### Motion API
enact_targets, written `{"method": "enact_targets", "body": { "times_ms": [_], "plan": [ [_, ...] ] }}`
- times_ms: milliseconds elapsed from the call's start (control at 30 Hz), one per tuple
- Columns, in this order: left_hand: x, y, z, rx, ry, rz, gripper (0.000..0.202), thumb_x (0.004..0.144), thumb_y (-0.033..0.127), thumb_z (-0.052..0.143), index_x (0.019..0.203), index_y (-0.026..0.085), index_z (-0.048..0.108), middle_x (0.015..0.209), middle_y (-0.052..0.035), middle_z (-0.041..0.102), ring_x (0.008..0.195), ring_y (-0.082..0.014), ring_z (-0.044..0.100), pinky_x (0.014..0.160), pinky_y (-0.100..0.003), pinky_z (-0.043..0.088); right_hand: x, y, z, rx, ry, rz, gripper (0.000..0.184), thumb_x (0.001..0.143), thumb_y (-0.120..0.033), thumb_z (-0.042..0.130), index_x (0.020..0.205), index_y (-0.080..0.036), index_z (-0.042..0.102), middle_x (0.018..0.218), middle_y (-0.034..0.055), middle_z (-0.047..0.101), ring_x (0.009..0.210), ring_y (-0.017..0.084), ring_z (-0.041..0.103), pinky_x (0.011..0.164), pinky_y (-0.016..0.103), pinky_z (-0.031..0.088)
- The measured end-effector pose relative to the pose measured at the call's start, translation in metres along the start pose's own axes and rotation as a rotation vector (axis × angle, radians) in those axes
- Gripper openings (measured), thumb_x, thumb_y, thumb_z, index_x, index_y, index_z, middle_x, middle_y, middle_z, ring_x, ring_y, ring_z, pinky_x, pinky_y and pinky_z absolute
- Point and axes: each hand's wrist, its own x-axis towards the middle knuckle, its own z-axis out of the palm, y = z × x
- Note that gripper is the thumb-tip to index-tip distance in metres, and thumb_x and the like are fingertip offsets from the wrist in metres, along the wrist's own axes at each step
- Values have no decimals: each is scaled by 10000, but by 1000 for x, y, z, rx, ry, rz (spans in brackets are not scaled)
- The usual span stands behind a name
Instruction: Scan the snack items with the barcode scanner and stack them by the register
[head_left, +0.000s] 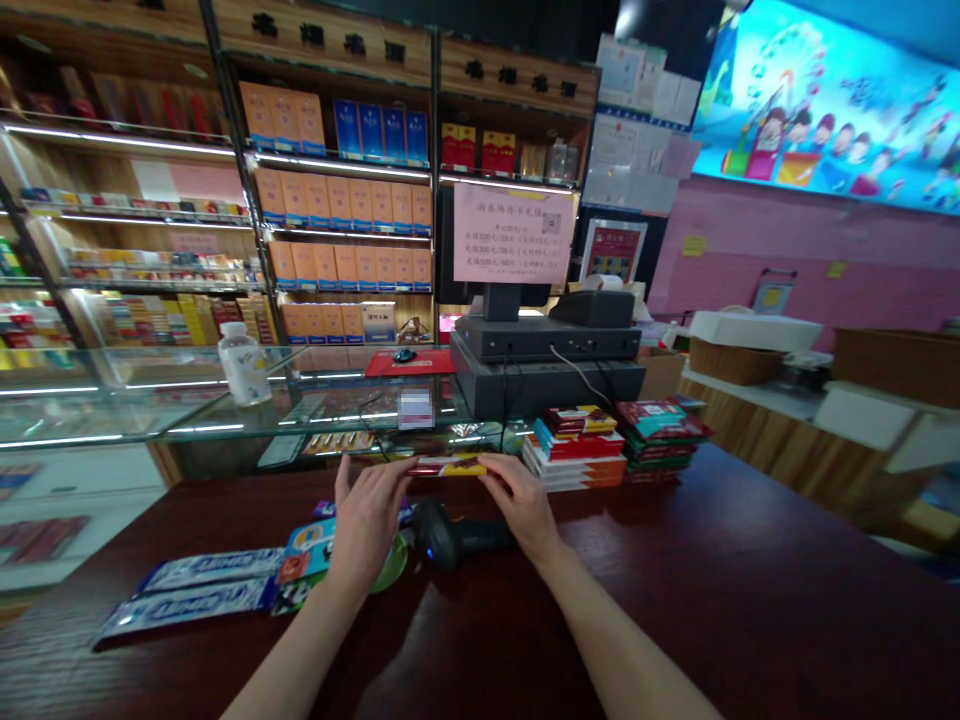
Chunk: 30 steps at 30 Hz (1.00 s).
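Dark wooden worktop laid across foreground. Back wall lined with wooden shelves, lit by strip lights. Glass display case set at left. Pink wall topped by cartoon mural at right.

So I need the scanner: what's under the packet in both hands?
A black handheld scanner lies on the counter below the red packet; the right hand covers its handle end.

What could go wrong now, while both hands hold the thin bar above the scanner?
1. The left hand and right hand hold the thin bar only by its ends, so it might slip and drop onto the scanner.
2. The right hand is close to the stacked packets; a sideways move could perhaps topple them.
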Motion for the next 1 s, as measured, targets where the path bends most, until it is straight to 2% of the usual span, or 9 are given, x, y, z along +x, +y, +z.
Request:
{"method": "enact_targets", "body": {
  "times_ms": [133,267,333,467,600,733,900,1000],
  "plan": [
    [0,1,2,-31,-4,-62,289,1015,302,424,1199,243,638,1018,-31,755,925,-182,686,1187,-555,221,1,-6,0,16,3,58,211,983,-291,548,1111,-219,700,1054,78,741,993,214,697,902,350,551],
    [0,4,4,-101,-2,-123,357,1018,331,420,1348,241,524,1051,-46,740,995,-183,678,1185,-555,228,3,-10,1,75,35,232,228,964,-365,556,1051,-209,697,933,55,734,800,189,703,758,304,549],
    [1,5,4,-119,-22,-104,446,1008,352,450,1441,250,423,1063,-44,729,1031,-185,670,1197,-559,202,5,-10,1,114,72,338,250,939,-402,575,1018,-199,698,825,33,717,684,174,678,679,286,534],
    [1,4,4,-95,-70,-1,707,940,394,573,1548,269,234,1174,-67,685,1110,-219,636,1200,-582,195,9,-8,0,204,130,494,326,879,-471,619,980,-174,705,662,2,665,592,170,628,600,275,503],
    [2,2,2,7,-99,78,868,871,355,661,1575,272,160,1224,-83,627,1154,-260,590,1188,-599,223,12,-11,0,308,134,568,357,837,-499,652,942,-164,717,573,-21,612,527,155,581,550,262,472],
    [3,0,0,79,-83,101,892,851,308,687,1574,264,166,1141,-68,618,1097,-258,591,1191,-588,231,12,-16,1,353,103,574,358,829,-495,666,942,-161,728,548,-27,590,516,147,567,534,251,455],
    [4,-3,-5,112,-91,109,773,823,286,721,1500,269,348,1141,-70,624,1095,-268,590,1188,-589,242,11,-18,2,372,69,577,353,826,-483,669,948,-159,737,585,-16,610,533,145,575,544,251,460],
    [5,-5,-7,130,-57,112,727,813,301,733,1465,252,414,1208,-98,601,1169,-287,567,1197,-597,223,12,-18,2,404,55,579,362,827,-471,656,983,-156,741,616,-6,629,553,144,579,553,252,468]
  ]
}}
